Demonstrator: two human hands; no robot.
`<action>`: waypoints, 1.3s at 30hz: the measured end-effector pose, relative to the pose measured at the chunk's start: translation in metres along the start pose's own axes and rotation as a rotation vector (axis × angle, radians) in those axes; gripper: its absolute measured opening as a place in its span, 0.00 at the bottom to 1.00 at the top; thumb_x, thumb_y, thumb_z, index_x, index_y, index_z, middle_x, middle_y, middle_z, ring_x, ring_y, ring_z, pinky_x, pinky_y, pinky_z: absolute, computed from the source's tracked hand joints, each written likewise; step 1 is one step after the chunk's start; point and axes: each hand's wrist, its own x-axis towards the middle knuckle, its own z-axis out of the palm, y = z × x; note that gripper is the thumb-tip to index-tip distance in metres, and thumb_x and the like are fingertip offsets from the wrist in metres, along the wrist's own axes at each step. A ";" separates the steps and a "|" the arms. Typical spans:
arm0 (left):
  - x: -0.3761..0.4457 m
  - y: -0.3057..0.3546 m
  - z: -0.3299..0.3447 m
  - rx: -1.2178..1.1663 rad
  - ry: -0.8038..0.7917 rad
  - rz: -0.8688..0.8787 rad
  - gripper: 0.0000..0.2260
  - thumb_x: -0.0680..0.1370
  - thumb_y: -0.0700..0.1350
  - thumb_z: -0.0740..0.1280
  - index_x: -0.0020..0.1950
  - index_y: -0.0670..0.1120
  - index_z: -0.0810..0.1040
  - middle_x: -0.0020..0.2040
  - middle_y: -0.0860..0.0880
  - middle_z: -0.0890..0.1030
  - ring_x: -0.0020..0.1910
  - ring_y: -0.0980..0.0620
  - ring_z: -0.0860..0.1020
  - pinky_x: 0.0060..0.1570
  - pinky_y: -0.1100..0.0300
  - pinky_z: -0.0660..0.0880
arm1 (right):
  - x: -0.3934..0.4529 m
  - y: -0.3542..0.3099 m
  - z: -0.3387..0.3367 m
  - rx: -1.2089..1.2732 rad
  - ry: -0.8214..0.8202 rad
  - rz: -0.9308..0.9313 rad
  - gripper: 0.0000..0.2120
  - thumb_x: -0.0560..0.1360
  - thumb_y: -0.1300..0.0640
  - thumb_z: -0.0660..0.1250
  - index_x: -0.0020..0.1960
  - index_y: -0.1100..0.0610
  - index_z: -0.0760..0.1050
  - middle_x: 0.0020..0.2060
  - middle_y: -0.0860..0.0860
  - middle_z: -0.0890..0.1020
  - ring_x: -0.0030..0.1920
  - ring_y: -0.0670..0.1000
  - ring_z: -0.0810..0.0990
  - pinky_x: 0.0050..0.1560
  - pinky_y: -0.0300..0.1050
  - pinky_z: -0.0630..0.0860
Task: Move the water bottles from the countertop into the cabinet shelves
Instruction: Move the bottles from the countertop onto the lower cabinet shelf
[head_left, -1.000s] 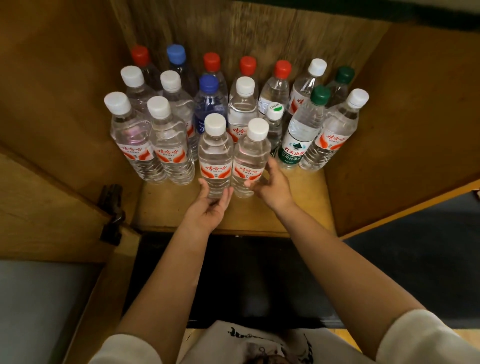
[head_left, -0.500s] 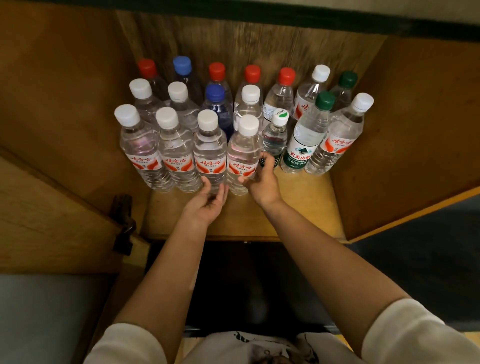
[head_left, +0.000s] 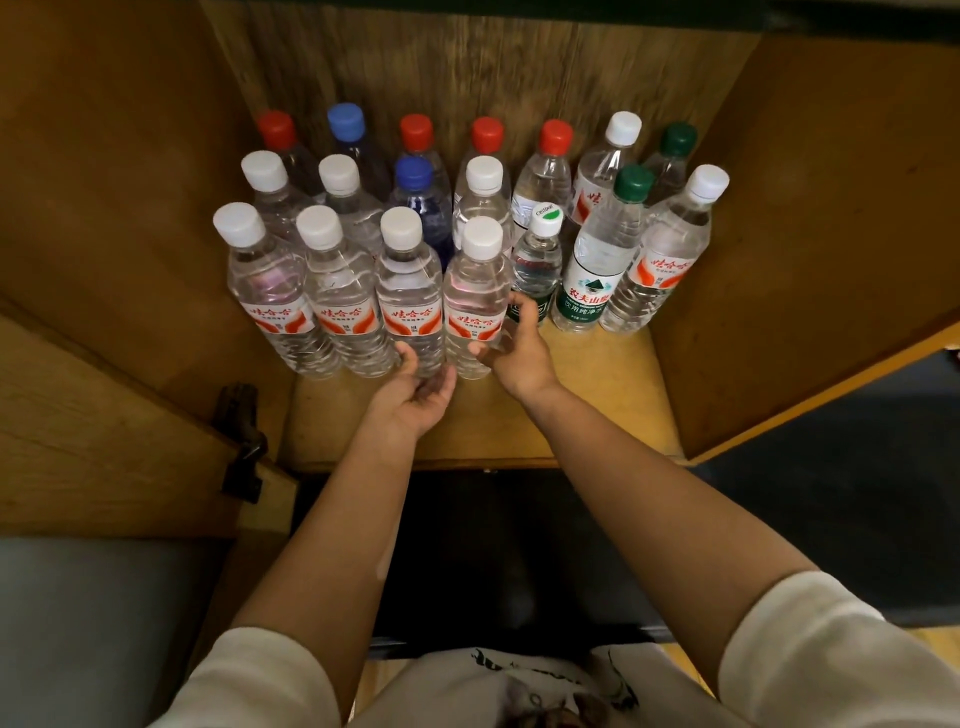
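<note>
Several water bottles stand in rows on the wooden cabinet shelf. The front row has white-capped bottles with red labels. My right hand curls round the lower right side of the fourth front bottle, thumb on its label. My left hand lies relaxed, palm up, at the base of the third front bottle, holding nothing. Behind stand bottles with red, blue, white and green caps, among them a small bottle and a green-labelled bottle.
The cabinet's side walls close in on the left and right. An open door with a black hinge stands at the left. The bare front strip of the shelf lies under my hands, with dark floor below.
The two front bottles have slid back and left into line with the front row. My left hand has come off its bottle and opened; my right hand stays on the fourth bottle.
</note>
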 end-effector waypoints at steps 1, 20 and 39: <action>-0.001 -0.001 -0.001 0.030 0.004 0.004 0.16 0.76 0.47 0.65 0.60 0.39 0.72 0.65 0.43 0.74 0.65 0.45 0.72 0.63 0.51 0.71 | -0.001 0.000 -0.002 0.004 -0.014 -0.002 0.32 0.70 0.65 0.70 0.68 0.55 0.58 0.64 0.55 0.74 0.63 0.51 0.71 0.64 0.52 0.70; -0.055 -0.148 0.006 1.354 -0.036 0.044 0.07 0.79 0.41 0.62 0.41 0.47 0.75 0.25 0.53 0.77 0.24 0.58 0.74 0.28 0.64 0.74 | -0.096 0.023 -0.191 -0.205 -0.547 -0.018 0.10 0.75 0.62 0.65 0.56 0.56 0.74 0.46 0.54 0.80 0.46 0.51 0.80 0.47 0.38 0.75; -0.011 -0.365 0.153 1.890 -0.319 0.917 0.14 0.76 0.40 0.65 0.61 0.49 0.73 0.54 0.53 0.78 0.55 0.54 0.76 0.56 0.59 0.74 | -0.033 0.078 -0.499 -0.290 0.057 0.063 0.08 0.74 0.64 0.65 0.46 0.51 0.75 0.41 0.54 0.80 0.39 0.49 0.79 0.41 0.40 0.73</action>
